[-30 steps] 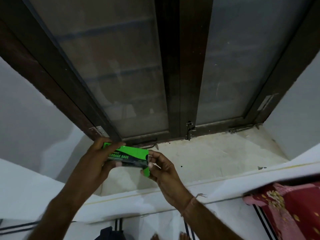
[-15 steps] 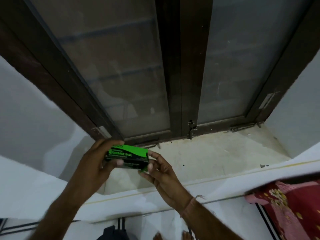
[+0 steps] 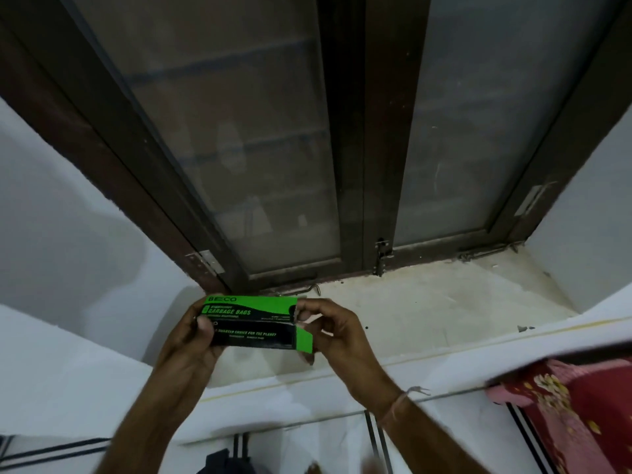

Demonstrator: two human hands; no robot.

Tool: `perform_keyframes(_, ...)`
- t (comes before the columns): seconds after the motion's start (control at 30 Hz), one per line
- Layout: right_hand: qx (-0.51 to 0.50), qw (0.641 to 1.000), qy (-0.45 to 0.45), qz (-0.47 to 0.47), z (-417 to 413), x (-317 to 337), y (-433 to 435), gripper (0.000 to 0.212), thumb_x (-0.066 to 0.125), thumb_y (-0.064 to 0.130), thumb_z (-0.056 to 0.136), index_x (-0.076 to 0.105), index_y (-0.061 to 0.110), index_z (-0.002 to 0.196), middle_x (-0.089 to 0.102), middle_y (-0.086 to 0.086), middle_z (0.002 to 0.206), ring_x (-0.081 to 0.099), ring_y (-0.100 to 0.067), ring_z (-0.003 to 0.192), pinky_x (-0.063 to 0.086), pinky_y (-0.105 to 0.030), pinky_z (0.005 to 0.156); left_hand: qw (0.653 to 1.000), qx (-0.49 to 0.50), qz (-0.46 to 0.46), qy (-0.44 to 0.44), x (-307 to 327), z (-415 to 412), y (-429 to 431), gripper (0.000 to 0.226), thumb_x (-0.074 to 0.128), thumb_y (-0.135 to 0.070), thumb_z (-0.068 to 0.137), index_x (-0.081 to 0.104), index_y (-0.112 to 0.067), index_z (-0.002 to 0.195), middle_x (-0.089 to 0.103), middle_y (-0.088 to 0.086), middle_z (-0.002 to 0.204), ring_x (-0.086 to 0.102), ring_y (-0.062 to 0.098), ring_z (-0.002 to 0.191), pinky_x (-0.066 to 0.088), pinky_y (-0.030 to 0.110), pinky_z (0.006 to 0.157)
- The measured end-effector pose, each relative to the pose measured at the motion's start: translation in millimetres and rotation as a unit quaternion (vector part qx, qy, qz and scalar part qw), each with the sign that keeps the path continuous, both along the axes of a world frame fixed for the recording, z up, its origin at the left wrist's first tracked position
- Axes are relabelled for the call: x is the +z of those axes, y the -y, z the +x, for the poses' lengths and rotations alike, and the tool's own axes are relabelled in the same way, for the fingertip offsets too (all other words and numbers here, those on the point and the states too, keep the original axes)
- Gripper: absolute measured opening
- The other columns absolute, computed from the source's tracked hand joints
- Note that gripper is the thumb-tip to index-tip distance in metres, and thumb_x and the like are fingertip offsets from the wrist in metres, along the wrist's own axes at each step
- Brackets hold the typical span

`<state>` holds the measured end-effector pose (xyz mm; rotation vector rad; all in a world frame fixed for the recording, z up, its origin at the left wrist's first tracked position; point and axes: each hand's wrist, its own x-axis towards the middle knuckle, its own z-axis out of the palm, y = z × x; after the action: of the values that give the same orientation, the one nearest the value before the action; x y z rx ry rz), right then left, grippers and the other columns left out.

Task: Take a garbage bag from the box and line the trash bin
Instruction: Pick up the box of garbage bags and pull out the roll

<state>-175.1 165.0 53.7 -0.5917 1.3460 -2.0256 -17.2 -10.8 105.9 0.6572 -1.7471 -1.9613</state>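
A green and black garbage bag box is held level in front of me, above the window sill. My left hand grips its left end, thumb on the front face. My right hand pinches the box's right end, where a green end flap hangs open below the fingers. No loose bag shows. The trash bin is out of view.
A dark wooden window frame with frosted panes fills the upper view, a stone sill below it. White walls flank the recess. A red patterned cloth lies at lower right. A dark object sits at the bottom edge.
The box has turned so its printed front faces me and it sits closer to the camera. My right fingers have shifted onto the right end, and the flap there now hangs open.
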Motion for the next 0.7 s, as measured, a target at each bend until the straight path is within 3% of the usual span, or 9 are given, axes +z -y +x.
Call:
perform_keyframes(0.07, -0.016, 0.996, -0.082, 0.037, -3, 8, 0, 0.033, 0.073, -0.007, 0.086, 0.076, 0.008, 0.115, 0.060, -0.005, 0.100, 0.060, -0.014, 0.073, 0.053, -0.025, 0.052, 0.997, 0.004, 0.068, -0.027, -10, 2, -1, 0.050, 0.043, -0.028, 0.104, 0.049, 0.008, 0.139, 0.072, 0.015, 0.121, 0.069, 0.026, 0.114, 0.053, 0.039, 0.104)
perform_keyframes(0.13, -0.023, 0.991, -0.129, 0.039, -3, 14, 0, 0.037, 0.077, -0.005, 0.083, 0.076, 0.015, 0.114, 0.059, -0.004, 0.100, 0.057, -0.007, 0.073, 0.051, -0.019, 0.054, 0.994, 0.010, 0.101, -0.040, -15, 2, 1, 0.051, 0.043, -0.028, 0.101, 0.050, 0.006, 0.138, 0.070, 0.016, 0.124, 0.068, 0.028, 0.117, 0.051, 0.043, 0.105)
perform_keyframes(0.23, -0.033, 0.987, -0.156, 0.027, -2, 23, -1, 0.029, 0.083, 0.001, 0.080, 0.079, 0.011, 0.106, 0.061, -0.003, 0.098, 0.059, -0.012, 0.072, 0.050, -0.020, 0.051, 0.992, 0.023, 0.117, -0.043, -11, 1, 10, 0.055, 0.044, -0.027, 0.098, 0.046, 0.006, 0.142, 0.069, 0.016, 0.125, 0.067, 0.029, 0.118, 0.046, 0.047, 0.108)
perform_keyframes(0.3, -0.058, 0.982, -0.176, 0.029, -3, 28, -2, 0.018, 0.084, 0.004, 0.080, 0.079, 0.007, 0.097, 0.064, 0.000, 0.095, 0.062, -0.015, 0.074, 0.049, -0.018, 0.055, 0.993, 0.008, 0.114, -0.044, -8, 0, 16, 0.063, 0.055, -0.030, 0.097, 0.042, 0.007, 0.146, 0.065, 0.018, 0.130, 0.062, 0.032, 0.123, 0.044, 0.048, 0.110)
perform_keyframes(0.37, -0.075, 0.971, -0.226, 0.036, -5, 33, -4, 0.009, 0.082, 0.009, 0.083, 0.080, 0.008, 0.092, 0.064, 0.004, 0.092, 0.065, -0.017, 0.075, 0.050, -0.023, 0.057, 0.992, -0.005, 0.119, -0.038, -5, -1, 20, 0.088, 0.079, -0.041, 0.084, 0.042, 0.006, 0.147, 0.062, 0.021, 0.134, 0.058, 0.036, 0.127, 0.042, 0.049, 0.112)
perform_keyframes(0.5, -0.134, 0.923, -0.359, 0.048, -4, 38, -6, 0.007, 0.075, 0.017, 0.088, 0.079, 0.011, 0.091, 0.066, 0.006, 0.089, 0.064, -0.014, 0.079, 0.053, -0.033, 0.059, 0.987, -0.020, 0.147, -0.056, 2, -6, 19, 0.086, 0.087, -0.041, 0.074, 0.052, 0.001, 0.140, 0.064, 0.021, 0.134, 0.060, 0.037, 0.127, 0.044, 0.049, 0.110)
perform_keyframes(0.7, -0.194, 0.854, -0.473, 0.098, -12, 42, -1, 0.009, 0.074, 0.019, 0.089, 0.074, 0.010, 0.091, 0.070, -0.003, 0.094, 0.064, -0.017, 0.083, 0.051, -0.027, 0.064, 0.978, -0.020, 0.195, -0.075, 1, -15, 11, 0.087, 0.077, -0.034, 0.084, 0.036, 0.008, 0.149, 0.060, 0.023, 0.139, 0.058, 0.038, 0.128, 0.046, 0.048, 0.109)
